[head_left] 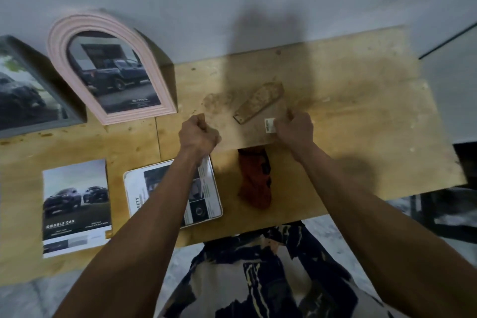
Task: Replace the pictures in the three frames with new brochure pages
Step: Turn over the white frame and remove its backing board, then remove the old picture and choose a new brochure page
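Both my hands hold a brown frame backing board (244, 134) face down at the table's middle. Its easel stand (259, 105) points away from me, and a white sticker (269, 125) sits near its right edge. My left hand (199, 134) grips the left edge with curled fingers. My right hand (294, 129) grips the right edge beside the sticker. A pink arched frame (58, 41) and a grey frame (31, 59), each showing a truck picture, lean on the wall at back left. A white frame (218, 204) with a brochure page lies under my left forearm. A loose brochure page (76, 204) lies front left.
An orange cloth (255, 181) lies crumpled just below the backing board, near the front edge of the wooden table (361, 116). The grey wall stands right behind the table. A dark object sits on the floor at the right.
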A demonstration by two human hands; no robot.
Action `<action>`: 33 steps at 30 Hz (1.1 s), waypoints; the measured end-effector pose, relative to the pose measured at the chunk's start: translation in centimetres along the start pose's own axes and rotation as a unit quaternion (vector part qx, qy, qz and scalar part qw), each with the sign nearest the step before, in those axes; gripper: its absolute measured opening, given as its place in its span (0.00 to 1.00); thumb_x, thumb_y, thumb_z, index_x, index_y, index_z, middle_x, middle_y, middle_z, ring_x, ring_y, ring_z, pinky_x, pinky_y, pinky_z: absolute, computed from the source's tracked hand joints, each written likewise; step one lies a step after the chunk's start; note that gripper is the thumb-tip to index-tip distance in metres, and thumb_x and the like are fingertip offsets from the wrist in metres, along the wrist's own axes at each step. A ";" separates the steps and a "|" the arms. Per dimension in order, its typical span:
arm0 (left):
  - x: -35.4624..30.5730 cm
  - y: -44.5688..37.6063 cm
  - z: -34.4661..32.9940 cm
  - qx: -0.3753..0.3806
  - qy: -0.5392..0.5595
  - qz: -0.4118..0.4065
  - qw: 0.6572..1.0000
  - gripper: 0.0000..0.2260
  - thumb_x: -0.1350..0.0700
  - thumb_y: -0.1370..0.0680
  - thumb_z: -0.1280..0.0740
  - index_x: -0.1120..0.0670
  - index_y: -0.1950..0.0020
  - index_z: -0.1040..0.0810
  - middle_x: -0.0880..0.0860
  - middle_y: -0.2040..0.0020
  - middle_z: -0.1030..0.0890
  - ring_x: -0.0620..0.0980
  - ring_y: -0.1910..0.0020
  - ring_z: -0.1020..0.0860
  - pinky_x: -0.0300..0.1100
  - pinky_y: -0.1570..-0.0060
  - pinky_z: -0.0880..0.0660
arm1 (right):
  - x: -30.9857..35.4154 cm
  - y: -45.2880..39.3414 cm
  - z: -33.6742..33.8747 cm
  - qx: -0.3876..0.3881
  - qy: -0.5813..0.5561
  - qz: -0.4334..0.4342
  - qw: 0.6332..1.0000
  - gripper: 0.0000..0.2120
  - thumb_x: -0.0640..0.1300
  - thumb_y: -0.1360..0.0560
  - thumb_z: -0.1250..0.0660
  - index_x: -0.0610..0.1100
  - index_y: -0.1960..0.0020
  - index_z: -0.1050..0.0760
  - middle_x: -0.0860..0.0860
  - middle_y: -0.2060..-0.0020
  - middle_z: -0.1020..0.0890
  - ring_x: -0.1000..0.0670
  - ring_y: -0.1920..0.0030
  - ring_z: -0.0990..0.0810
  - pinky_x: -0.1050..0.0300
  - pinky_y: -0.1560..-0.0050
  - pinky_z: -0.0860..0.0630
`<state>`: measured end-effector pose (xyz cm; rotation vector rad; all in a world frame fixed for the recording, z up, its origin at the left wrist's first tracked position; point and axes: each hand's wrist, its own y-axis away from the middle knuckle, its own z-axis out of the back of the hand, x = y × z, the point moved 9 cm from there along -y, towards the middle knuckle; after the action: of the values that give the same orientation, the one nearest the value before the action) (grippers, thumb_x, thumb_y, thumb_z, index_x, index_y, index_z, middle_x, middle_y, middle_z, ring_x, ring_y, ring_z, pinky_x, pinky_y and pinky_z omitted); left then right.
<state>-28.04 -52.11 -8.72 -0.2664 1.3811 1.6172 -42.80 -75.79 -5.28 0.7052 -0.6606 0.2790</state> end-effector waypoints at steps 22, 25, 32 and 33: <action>-1.7 -1.9 -2.3 -0.059 -0.188 -0.041 0.980 0.09 0.67 0.25 0.32 0.53 0.53 0.21 0.52 0.55 0.23 0.48 0.55 0.26 0.40 0.55 0.27 | -0.6 -4.0 -2.8 0.031 0.170 0.059 0.983 0.23 0.43 0.26 0.39 0.41 0.32 0.31 0.40 0.45 0.23 0.42 0.37 0.35 0.51 0.35 0.35; -1.6 -2.0 -2.6 -0.046 -0.164 -0.038 0.985 0.09 0.69 0.25 0.33 0.58 0.49 0.21 0.55 0.46 0.20 0.50 0.46 0.22 0.36 0.47 0.22 | -0.7 -3.8 -3.0 0.036 0.171 0.056 0.983 0.28 0.46 0.29 0.40 0.42 0.30 0.33 0.42 0.44 0.24 0.42 0.38 0.36 0.53 0.37 0.37; -1.5 0.4 -1.4 -0.016 -0.110 -0.037 0.993 0.28 0.61 0.28 0.24 0.58 0.30 0.28 0.53 0.41 0.23 0.49 0.43 0.24 0.31 0.49 0.26 | 0.2 -2.2 -2.9 -0.014 0.171 0.091 0.981 0.28 0.43 0.26 0.36 0.45 0.27 0.38 0.42 0.37 0.34 0.41 0.38 0.36 0.47 0.38 0.32; -1.2 0.9 -0.6 -0.026 -0.118 -0.048 0.991 0.28 0.59 0.27 0.24 0.57 0.30 0.29 0.53 0.41 0.23 0.49 0.43 0.24 0.32 0.48 0.26 | 0.9 -1.5 -3.4 -0.015 0.173 0.112 0.979 0.26 0.43 0.25 0.37 0.45 0.28 0.37 0.42 0.37 0.34 0.41 0.38 0.36 0.47 0.39 0.32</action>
<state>-28.30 -53.12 -7.53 -0.1639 1.1310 1.5519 -39.87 -74.55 -7.37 0.5360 -0.4101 0.5841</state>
